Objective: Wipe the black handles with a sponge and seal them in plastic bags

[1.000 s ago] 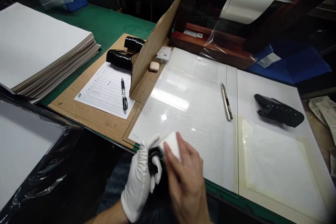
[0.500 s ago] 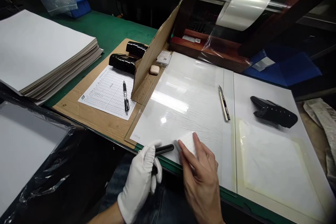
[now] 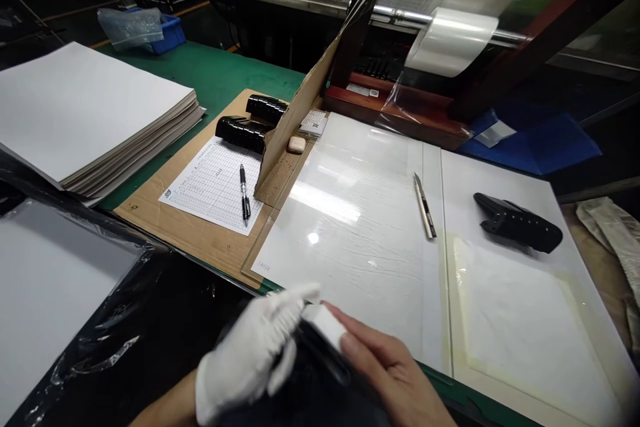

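My left hand point(image 3: 250, 353), in a white glove and smeared by motion, is at the table's near edge. Its fingers wrap a slim glossy black part point(image 3: 325, 355), with the forefinger stretched along it. My bare right hand point(image 3: 395, 373) presses a small white pad point(image 3: 327, 323) onto that part with fingers and thumb pinched together. Both hands are low, just off the front edge of the glass sheet point(image 3: 360, 240).
On the glass lie a craft knife point(image 3: 424, 197) and a black moulded part point(image 3: 517, 230). To the left are a cardboard divider point(image 3: 295, 120), a form with a pen point(image 3: 244, 190), two black parts point(image 3: 243, 132) and a paper stack point(image 3: 95, 113). A film roll point(image 3: 450, 40) hangs behind.
Both hands drew back toward me and lower, off the glass edge. The white pad went from resting on the glass to lying on the black part. The view tilted up slightly.
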The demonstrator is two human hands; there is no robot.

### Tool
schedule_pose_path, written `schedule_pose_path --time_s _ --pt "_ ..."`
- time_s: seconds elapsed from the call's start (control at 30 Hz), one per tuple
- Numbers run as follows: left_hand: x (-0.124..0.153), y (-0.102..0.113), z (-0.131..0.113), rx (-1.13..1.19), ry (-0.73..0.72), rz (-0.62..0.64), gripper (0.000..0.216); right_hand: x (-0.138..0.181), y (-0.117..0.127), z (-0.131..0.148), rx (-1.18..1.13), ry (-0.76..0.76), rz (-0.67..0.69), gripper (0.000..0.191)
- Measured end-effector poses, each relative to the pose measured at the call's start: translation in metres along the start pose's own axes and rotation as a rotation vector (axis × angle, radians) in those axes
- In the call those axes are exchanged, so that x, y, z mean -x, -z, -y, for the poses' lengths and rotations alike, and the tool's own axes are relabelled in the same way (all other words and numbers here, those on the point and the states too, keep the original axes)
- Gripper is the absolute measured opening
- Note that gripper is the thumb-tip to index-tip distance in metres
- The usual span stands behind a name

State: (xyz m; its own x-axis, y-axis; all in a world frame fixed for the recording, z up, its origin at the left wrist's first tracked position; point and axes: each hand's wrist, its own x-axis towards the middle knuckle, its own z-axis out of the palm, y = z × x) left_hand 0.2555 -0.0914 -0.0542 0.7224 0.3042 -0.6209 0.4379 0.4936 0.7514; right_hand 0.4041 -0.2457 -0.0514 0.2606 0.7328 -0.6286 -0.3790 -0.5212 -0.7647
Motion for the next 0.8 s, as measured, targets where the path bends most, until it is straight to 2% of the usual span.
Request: schedule_pose_path --time_s 0.07,0.13,0.27,0.3,0.37,0.43,0.5,0.57,0.73,0.8 --pt "0.000 -0.002 0.001 0.024 0.026 0.001 0.081 0.001 0.002 -0.002 -0.001 0.000 0.028 0.063" --pt "-0.001 -0.002 0.000 0.047 0.016 -0.076 0.079 0.003 0.006 -0.001 0.004 0.009 0.004 0.062" --pt "-0.002 -0.005 -0.001 -0.011 0.041 0.027 0.077 0.006 0.008 -0.001 -0.005 0.046 -0.005 0.062" --pt "-0.003 -0.009 0.000 0.009 0.044 0.012 0.076 0.006 0.006 -0.004 -0.009 0.063 -0.030 0.061" --pt "-0.004 -0.021 0.001 0.128 0.004 -0.138 0.071 0.002 -0.005 -0.013 -0.015 0.145 -0.175 0.058" --pt "-0.007 -0.034 0.002 0.289 -0.044 -0.311 0.062 -0.004 -0.021 -0.024 0.013 0.283 -0.394 0.053" --pt "-0.010 -0.044 0.003 0.427 -0.053 -0.395 0.051 -0.011 -0.035 -0.034 0.114 0.455 -0.568 0.045" --pt "-0.012 -0.048 0.004 0.494 -0.007 -0.356 0.046 -0.017 -0.039 -0.040 0.280 0.639 -0.599 0.043" --pt "-0.015 -0.041 0.013 0.487 0.187 -0.018 0.047 -0.024 -0.011 -0.034 0.742 0.957 -0.574 0.057" --pt "-0.015 -0.039 0.015 0.518 0.211 -0.006 0.045 -0.023 -0.002 -0.032 0.936 1.050 -0.490 0.057"
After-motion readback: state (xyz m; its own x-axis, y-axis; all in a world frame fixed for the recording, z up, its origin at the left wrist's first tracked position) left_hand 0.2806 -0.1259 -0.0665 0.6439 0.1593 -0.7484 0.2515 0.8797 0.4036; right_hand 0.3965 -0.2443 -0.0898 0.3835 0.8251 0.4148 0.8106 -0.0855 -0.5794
